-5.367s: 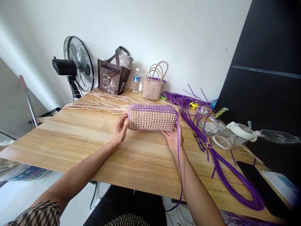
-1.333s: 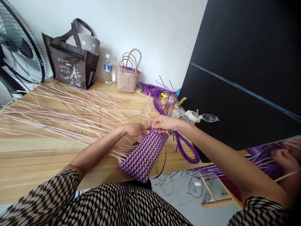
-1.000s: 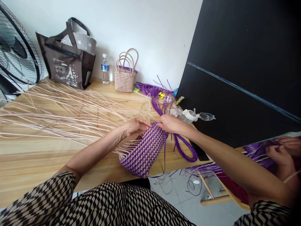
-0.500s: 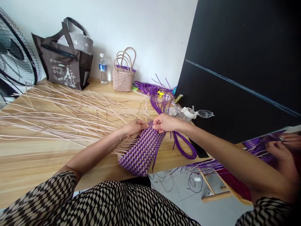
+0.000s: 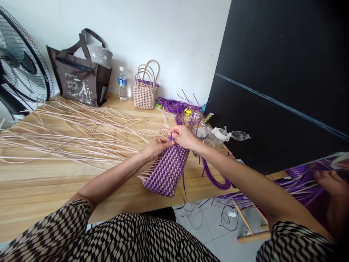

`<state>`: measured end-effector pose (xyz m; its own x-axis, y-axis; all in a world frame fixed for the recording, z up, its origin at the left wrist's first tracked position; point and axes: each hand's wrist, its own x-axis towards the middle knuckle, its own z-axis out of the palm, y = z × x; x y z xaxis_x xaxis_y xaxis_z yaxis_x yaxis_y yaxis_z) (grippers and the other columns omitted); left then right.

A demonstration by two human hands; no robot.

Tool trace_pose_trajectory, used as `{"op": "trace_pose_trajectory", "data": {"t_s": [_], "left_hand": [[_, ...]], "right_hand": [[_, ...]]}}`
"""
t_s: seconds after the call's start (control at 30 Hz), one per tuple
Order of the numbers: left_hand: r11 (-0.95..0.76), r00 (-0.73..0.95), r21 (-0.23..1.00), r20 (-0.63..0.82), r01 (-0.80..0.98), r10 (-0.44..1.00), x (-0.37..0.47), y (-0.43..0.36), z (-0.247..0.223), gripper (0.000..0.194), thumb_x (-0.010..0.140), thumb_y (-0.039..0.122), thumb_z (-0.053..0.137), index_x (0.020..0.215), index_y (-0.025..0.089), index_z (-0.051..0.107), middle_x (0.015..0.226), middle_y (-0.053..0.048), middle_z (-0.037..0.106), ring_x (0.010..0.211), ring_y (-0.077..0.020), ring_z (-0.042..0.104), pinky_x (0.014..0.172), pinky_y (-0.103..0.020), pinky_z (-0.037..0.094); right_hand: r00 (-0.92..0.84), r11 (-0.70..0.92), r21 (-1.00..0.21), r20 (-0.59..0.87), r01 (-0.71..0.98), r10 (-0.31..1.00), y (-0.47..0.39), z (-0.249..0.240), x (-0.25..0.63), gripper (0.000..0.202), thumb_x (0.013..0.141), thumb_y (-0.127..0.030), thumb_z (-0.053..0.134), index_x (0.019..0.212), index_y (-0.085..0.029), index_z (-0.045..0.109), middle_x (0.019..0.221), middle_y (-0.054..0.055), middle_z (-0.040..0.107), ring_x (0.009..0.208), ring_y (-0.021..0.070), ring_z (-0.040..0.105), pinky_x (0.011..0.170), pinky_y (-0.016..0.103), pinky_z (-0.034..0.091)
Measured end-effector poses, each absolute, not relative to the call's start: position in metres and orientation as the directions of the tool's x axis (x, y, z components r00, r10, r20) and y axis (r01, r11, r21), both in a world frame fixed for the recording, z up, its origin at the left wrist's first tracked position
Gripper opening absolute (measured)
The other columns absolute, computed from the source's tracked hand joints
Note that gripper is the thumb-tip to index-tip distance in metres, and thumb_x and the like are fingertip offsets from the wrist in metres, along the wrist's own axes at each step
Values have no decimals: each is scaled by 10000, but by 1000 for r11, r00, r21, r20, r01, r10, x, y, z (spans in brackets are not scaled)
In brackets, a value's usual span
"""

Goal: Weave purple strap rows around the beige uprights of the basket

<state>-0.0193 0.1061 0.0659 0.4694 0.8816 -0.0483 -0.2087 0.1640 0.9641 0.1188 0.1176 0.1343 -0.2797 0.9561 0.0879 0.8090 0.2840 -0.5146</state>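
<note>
A half-woven purple and beige basket (image 5: 168,171) lies tilted at the table's front edge, its long loose beige strands (image 5: 89,140) fanning out to the left. My left hand (image 5: 158,146) is closed in a pinch on the basket's far edge, where the strands come out. Just right of it, my right hand (image 5: 183,136) pinches a purple strip that stands up between the fingers. A loose length of purple strip (image 5: 183,178) hangs down the basket's right side. The fingertips partly hide the weave there.
Along the wall stand a grey bag (image 5: 79,80), a water bottle (image 5: 123,85) and a small handled basket (image 5: 144,95). Purple strips (image 5: 218,182) lie coiled on the right, near a clear container with a white rim (image 5: 220,134). Another person's hand (image 5: 331,182) works at far right.
My right hand has moved up and left, drawing the purple strip up at the edge. My left hand stays on the basket. The view has shifted slightly.
</note>
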Motion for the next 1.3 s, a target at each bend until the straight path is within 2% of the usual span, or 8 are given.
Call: {"op": "trace_pose_trajectory", "data": {"t_s": [0.23, 0.4, 0.6, 0.73, 0.93, 1.07, 1.17, 1.3], "left_hand": [[164, 377, 960, -68, -229, 924, -20, 111, 59, 300, 583, 391, 739, 641, 109, 654, 562, 12, 600, 484, -67, 451, 498, -210, 307], [208, 319, 957, -135, -204, 938, -23, 114, 64, 202, 630, 310, 684, 669, 114, 652, 589, 8, 614, 491, -72, 473, 497, -208, 335], [-41, 368, 999, 46, -21, 929, -22, 107, 65, 285, 734, 377, 602, 783, 105, 671, 694, -24, 655, 628, -127, 561, 584, -233, 411], [-226, 346, 974, 210, 5, 915, -20, 102, 68, 256, 750, 332, 595, 845, 102, 655, 823, -50, 678, 774, -157, 593, 693, -247, 441], [-92, 384, 995, 97, -31, 918, -22, 102, 67, 264, 744, 355, 598, 804, 102, 641, 699, -19, 636, 584, -97, 522, 579, -223, 395], [89, 349, 972, -8, -216, 937, -17, 106, 60, 224, 691, 324, 648, 771, 115, 633, 683, -2, 631, 559, -83, 515, 574, -216, 390], [231, 356, 929, -120, -288, 927, -14, 109, 56, 196, 675, 293, 653, 755, 114, 638, 677, -5, 643, 554, -84, 525, 577, -218, 394], [171, 360, 969, -99, -175, 928, -13, 112, 50, 240, 684, 324, 661, 781, 104, 662, 703, -20, 663, 598, -106, 550, 621, -240, 410]], "right_hand": [[-209, 224, -650, 102, 726, 973, 121, 125, 116, 182, 751, -171, 511, 841, -119, 661, 779, 46, 681, 643, 112, 575, 581, 202, 402], [-218, 309, -512, 232, 801, 948, 98, 126, 135, 196, 790, -204, 519, 914, -159, 664, 854, 48, 696, 758, 143, 617, 695, 243, 438], [-393, 491, -352, 316, 797, 864, 97, 141, 128, 218, 844, -256, 494, 841, -168, 694, 881, 52, 671, 827, 147, 583, 772, 255, 405], [-607, 610, -384, 146, 693, 781, 121, 152, 106, 170, 796, -267, 568, 811, -169, 706, 870, 43, 656, 810, 137, 566, 753, 253, 394], [-267, 74, -851, -79, 520, 960, 145, 143, 116, 105, 720, -223, 625, 704, -120, 612, 657, 8, 607, 522, 52, 452, 493, 185, 309], [-108, -151, -927, -199, 344, 974, 138, 129, 140, 174, 693, -270, 655, 669, -135, 549, 673, 28, 607, 485, 42, 406, 431, 180, 241], [-151, 73, -902, 9, 425, 988, 122, 125, 145, 173, 708, -298, 636, 701, -141, 563, 695, 18, 616, 542, 65, 469, 504, 192, 326], [-456, 486, -589, 214, 645, 864, 109, 138, 124, 140, 759, -259, 576, 703, -141, 626, 638, -10, 603, 593, 85, 503, 578, 210, 339]]}}
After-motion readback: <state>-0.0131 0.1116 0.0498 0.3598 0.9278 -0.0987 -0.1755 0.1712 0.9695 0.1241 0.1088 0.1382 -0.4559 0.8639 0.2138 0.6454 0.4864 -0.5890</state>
